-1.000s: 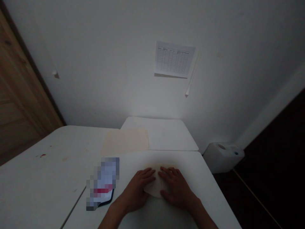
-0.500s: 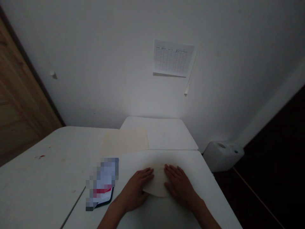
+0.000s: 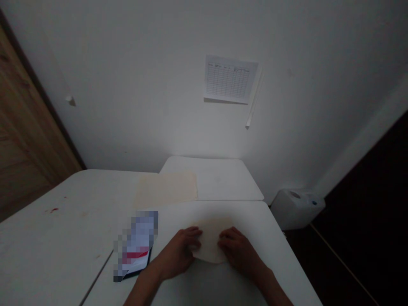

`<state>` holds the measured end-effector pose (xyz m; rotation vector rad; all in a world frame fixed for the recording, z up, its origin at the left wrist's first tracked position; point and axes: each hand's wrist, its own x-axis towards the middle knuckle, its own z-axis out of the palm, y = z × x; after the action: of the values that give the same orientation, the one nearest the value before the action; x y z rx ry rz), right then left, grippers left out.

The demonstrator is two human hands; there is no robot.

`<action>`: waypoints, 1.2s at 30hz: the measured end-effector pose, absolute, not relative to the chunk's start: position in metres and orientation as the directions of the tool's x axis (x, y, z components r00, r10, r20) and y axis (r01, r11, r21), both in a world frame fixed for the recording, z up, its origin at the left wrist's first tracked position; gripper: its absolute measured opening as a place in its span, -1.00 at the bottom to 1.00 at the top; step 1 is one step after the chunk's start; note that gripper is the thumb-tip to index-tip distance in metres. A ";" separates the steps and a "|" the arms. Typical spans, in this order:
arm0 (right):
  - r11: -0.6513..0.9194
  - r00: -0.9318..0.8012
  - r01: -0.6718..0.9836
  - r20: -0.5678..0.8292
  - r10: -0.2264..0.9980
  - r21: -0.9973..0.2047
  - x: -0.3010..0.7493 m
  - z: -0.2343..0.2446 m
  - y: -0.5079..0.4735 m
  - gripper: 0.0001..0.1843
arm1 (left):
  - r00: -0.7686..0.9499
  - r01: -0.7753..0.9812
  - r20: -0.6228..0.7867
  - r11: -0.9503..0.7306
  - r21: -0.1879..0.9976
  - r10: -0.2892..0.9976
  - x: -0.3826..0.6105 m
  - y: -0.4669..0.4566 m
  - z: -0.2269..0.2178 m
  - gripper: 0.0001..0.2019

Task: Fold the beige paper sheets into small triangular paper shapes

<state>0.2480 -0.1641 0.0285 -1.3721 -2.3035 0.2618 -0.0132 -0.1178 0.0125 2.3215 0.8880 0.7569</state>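
Note:
A small cream sheet of paper (image 3: 211, 240), folded into a narrow shape, lies on the white table (image 3: 63, 229) in front of me. My left hand (image 3: 179, 254) rests on its left edge with the fingers curled onto the paper. My right hand (image 3: 237, 250) presses its right edge, fingers bent and pinching at the sheet. Both hands touch the paper from either side, with its middle showing between them.
A phone or tablet with a blurred screen (image 3: 135, 245) lies just left of my left hand. A larger cream sheet (image 3: 166, 189) lies farther back. A second white table (image 3: 219, 178) abuts the wall. A printed chart (image 3: 230, 79) hangs on the wall. A white bin (image 3: 296, 206) stands at right.
My hands have slid apart and back toward me, uncovering the middle of the paper. The fingers went from lying flat to curled at the sheet's edges.

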 end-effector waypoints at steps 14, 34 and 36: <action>0.374 -0.269 0.714 0.262 0.927 -0.592 0.243 0.023 -0.185 -0.53 | 0.647 0.442 0.114 -0.493 0.750 0.754 -0.019 -0.114 0.011 -0.62; 0.339 -0.246 0.765 0.239 0.940 -0.547 0.235 0.028 -0.186 -0.50 | 0.569 0.419 0.214 -0.503 0.756 0.794 -0.013 -0.113 0.015 -0.84; 0.343 -0.264 0.789 0.223 0.938 -0.509 0.234 0.029 -0.186 -0.48 | 0.537 0.402 0.246 -0.502 0.766 0.807 -0.010 -0.111 0.014 -0.87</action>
<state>0.2343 -0.1862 0.0287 -1.5065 -2.1272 0.4080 -0.0101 -0.1111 0.0143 2.1197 0.9729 0.7950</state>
